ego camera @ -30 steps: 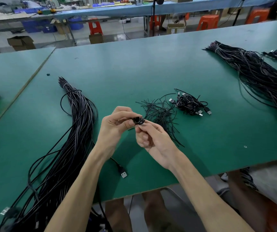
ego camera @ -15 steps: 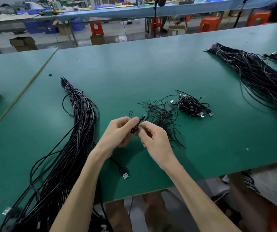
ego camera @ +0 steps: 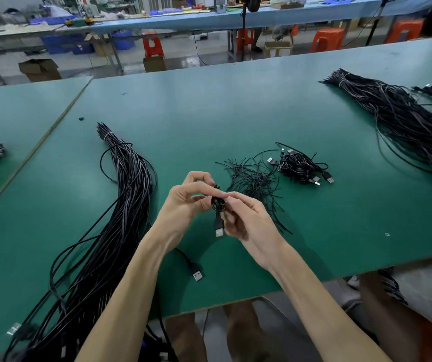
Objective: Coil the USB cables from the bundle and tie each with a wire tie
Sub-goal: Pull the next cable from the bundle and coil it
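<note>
The coiled USB cable (ego camera: 218, 202), a second ago tucked flat between the fingers, now hangs its plug down above the counter (ego camera: 235, 113), clamped by left hand (ego camera: 186, 202) and right hand (ego camera: 246, 218) (tie apparently cinched), ready for the finished pile (ego camera: 299, 167).

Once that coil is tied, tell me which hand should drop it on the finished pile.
Right hand. It already pinches the coil, and the finished pile lies on its side, beyond the ties.

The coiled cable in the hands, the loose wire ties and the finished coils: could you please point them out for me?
coiled cable (ego camera: 218, 203), head view, on its wound middle.
wire ties (ego camera: 252, 178), head view, pile's centre.
finished coils (ego camera: 298, 167), head view, heap's middle.
</note>
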